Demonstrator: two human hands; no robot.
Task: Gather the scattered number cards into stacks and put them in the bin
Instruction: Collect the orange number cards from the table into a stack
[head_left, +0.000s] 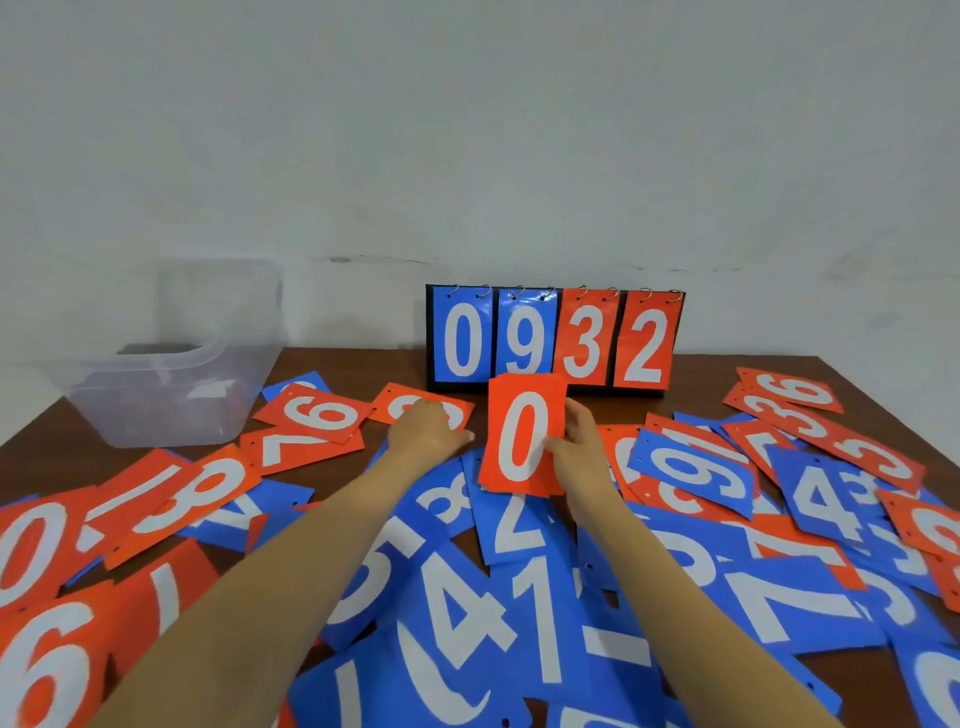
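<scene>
Hands picking up number cards (457, 597)
The right hand (582, 447) pinches a red 0 card (524, 436) and holds it up in the middle. The left hand (423, 434) lies on a red card (397, 405) at eleven o'clock; I cannot tell if its fingers grip it. The clear bin (171, 395) sits at ten o'clock.

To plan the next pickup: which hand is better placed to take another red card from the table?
Left hand: it rests on a flat red card, while the right hand holds the red 0 card.
</scene>
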